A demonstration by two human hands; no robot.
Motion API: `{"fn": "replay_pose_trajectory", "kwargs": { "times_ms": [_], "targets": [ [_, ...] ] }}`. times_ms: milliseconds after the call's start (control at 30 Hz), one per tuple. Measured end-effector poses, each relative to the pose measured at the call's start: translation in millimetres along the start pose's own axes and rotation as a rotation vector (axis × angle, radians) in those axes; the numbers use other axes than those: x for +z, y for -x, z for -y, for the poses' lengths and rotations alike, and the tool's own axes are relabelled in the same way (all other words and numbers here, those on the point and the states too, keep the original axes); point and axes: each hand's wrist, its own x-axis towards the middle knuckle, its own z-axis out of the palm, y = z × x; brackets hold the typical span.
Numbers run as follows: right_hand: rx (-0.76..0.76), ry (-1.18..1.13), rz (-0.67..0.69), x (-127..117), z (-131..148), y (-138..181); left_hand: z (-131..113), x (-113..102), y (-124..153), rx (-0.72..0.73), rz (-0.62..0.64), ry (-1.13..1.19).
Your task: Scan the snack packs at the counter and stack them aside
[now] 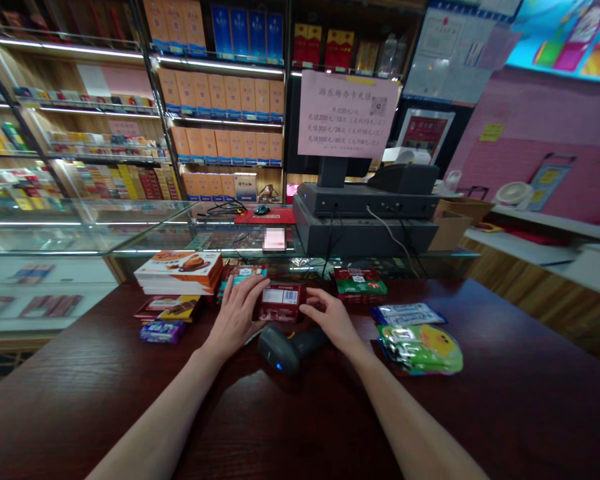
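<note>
Loosely spread, left fingers [249,287] and right fingers [323,301] flank maroon box [281,308], bare tabletop [285,430] nearer

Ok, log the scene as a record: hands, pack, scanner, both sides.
Left hand: at left end of dark red pack, contact unclear
Right hand: at its right end, contact unclear
Pack: barcode label showing
Scanner: on the table, nearer the person than the pack, blue light lit
Left side: white boxes, purple packet
Right side: green packet, blue-and-white packet

L hand [237,308] by box [281,305] (scanner [281,350] nr.)
</note>
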Motion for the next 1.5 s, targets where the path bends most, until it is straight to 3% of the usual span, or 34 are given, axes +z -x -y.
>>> {"fn": "replay_pose_trajectory", "kwargs": {
  "times_ms": [633,1067,1500],
  "targets": [
    [-0.021,0.008,-0.069,1.6,1.9,-0.7,-3.4,0.3,-4.0,-0.104,0.055,-0.004],
    [-0.014,0.045,-0.142,-1.0,-4.9,-4.9,8.0,6.9,2.4,-0.101,0.124,0.222],
    [-0.031,0.036,-0.175,-1.1,2.5,-2.1,6.9,11.2,0.0,-0.247,-0.139,0.267]
  ]
}}
